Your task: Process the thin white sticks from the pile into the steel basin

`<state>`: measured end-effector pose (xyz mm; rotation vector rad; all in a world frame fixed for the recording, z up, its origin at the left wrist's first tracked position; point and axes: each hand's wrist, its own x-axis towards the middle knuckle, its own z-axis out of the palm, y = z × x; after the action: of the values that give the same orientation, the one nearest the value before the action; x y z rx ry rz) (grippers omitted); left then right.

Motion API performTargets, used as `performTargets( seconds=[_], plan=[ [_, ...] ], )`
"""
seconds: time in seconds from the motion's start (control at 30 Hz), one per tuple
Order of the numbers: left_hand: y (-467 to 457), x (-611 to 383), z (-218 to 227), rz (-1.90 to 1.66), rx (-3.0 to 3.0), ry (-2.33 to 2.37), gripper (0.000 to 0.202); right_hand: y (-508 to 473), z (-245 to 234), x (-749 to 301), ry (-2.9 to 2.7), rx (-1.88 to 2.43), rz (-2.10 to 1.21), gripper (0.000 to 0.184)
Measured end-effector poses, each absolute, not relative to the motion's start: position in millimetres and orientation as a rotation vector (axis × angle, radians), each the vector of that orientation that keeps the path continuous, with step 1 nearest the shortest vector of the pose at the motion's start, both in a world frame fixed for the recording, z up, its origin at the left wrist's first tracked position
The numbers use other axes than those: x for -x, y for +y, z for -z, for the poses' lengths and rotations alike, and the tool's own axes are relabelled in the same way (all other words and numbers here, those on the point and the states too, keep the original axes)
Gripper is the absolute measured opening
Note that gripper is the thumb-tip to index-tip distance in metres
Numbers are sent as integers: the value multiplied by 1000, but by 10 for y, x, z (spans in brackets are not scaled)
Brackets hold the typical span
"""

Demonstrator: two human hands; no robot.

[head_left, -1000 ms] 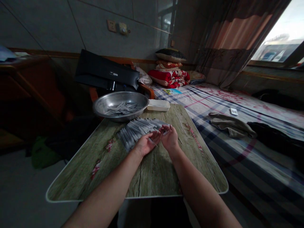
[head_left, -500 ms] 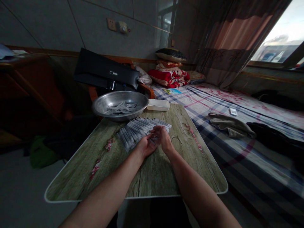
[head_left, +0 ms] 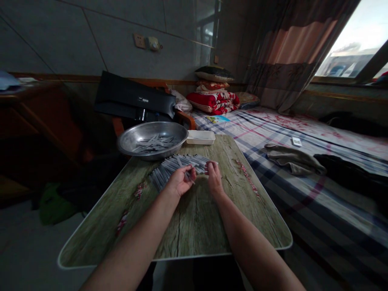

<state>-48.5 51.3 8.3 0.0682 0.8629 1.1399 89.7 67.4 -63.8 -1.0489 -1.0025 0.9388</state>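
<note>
1. Head view, and the left hand [head_left: 180, 182] is curling its fingers around one thin grey stick [head_left: 189, 176], gripping it just over the edge of the pile instead of lying open.
2. The right hand [head_left: 214, 178] is pressing its fingertips together at the far end of the pile of sticks [head_left: 172, 170], touching it. Can't tell whether it's actually gripping a stick.
3. That pile is lying on the wood-grain table [head_left: 194, 230], just in front of a steel basin [head_left: 120, 144] holding loose sticks [head_left: 154, 142], with a white plastic tray [head_left: 200, 137] beside the basin.
4. Biggest risk, I'd say: the stick looks really thin, so a loose pinch could be letting it slip back into the pile, and a stray wrist could be knocking the stack out of line.
5. The held stick's long axis is slanting across the left hand, with its lower end pointing down and right, toward the gap between the hands.
</note>
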Motion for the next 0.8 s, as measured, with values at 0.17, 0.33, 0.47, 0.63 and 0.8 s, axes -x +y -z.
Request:
performTargets(
  seconds=[0.17,0.33,0.47,0.63,0.8],
  plan=[
    [1019,749,-734,-1414,-116,901,18,687,669,-906,-1032,1089,-971,27],
    [1470,1144,-1281,-1487,-428,990,27,708,695,-895,-1061,1097,-959,29],
    [1502,1339,-1239,-1572,-475,1050,25,722,705,-889,-1079,1122,-955,30],
    [1209,1481,-675,-1770,-828,1300,20,716,702,-884,-1098,1125,-948,35],
    [858,1546,-135,-1266,-1643,1469,15,688,698,-872,-1132,1140,-932,39]
  ],
)
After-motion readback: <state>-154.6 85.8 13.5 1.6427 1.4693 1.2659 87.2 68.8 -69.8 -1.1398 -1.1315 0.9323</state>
